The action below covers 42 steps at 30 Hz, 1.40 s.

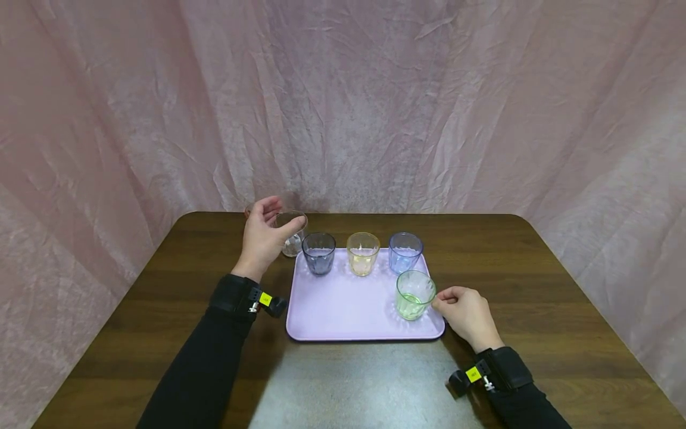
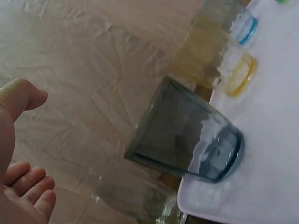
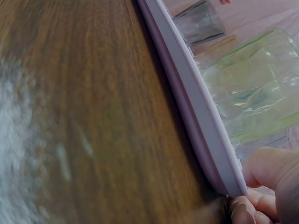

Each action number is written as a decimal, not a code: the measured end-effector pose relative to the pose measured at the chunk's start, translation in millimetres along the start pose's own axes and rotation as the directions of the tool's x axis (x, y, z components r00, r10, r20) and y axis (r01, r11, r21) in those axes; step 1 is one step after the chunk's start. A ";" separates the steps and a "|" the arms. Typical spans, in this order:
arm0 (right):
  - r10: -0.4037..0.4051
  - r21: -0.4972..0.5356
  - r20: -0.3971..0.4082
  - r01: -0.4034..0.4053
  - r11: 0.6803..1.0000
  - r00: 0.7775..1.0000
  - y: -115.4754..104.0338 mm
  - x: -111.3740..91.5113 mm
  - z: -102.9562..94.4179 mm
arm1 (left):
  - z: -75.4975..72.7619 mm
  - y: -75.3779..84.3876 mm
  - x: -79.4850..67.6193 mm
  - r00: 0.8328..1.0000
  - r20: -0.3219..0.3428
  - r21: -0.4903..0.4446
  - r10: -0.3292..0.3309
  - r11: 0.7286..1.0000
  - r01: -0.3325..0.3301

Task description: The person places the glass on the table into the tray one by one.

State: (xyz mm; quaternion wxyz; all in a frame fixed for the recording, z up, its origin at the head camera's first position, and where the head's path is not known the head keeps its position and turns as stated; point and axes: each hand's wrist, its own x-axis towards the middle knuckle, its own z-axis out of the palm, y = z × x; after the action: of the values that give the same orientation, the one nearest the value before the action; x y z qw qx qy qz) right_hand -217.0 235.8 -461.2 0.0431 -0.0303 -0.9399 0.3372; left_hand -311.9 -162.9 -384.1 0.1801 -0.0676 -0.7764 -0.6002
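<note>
My left hand [image 1: 261, 237] is beside a clear glass [image 1: 293, 245] standing on the table just off the tray's back left corner. Thumb and fingers are spread apart; in the left wrist view the hand [image 2: 21, 149] holds nothing. My right hand [image 1: 470, 316] grips the right edge of the lilac tray [image 1: 343, 313], thumb above the rim and fingers under it in the right wrist view. On the tray stand a grey glass [image 1: 319, 255], a yellow glass [image 1: 362, 255], a blue glass [image 1: 405, 253] and a green glass [image 1: 414, 296], the green one nearest my right hand.
The tray lies on a brown wooden table [image 1: 536, 286] with rounded back corners. A pink curtain [image 1: 354, 107] hangs behind it. A reddish sliver of something [image 1: 247, 211] shows behind my left hand, mostly hidden.
</note>
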 end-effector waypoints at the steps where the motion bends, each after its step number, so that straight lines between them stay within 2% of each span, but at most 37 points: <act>1: 0.000 -0.001 -0.001 0.000 1.000 1.000 -0.1 -0.1 -0.1 | -0.4 -1.3 1.0 1.000 -0.005 -0.003 -0.001 1.000 0.001; 7: 0.010 -0.003 0.008 -0.010 1.000 1.000 0.5 -0.3 -1.3 | -1.6 -12.2 7.1 1.000 -0.030 -0.016 -0.006 1.000 0.005; 14: 0.014 0.008 0.015 -0.014 1.000 1.000 0.0 -0.9 -1.6 | -3.7 -29.4 9.4 0.999 -0.046 0.023 -0.005 1.000 0.006; 42: 0.000 0.009 -0.006 0.000 1.000 1.000 1.4 0.7 0.8 | 6.5 -64.2 8.3 0.992 -0.004 0.157 -0.124 0.980 0.123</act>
State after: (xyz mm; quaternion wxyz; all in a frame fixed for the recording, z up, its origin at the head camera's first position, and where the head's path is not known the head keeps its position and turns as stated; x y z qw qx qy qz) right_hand -217.7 236.4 -462.6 0.0458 -0.0310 -0.9383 0.3413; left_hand -341.4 -175.0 -440.8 0.1450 -0.0066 -0.8246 -0.5468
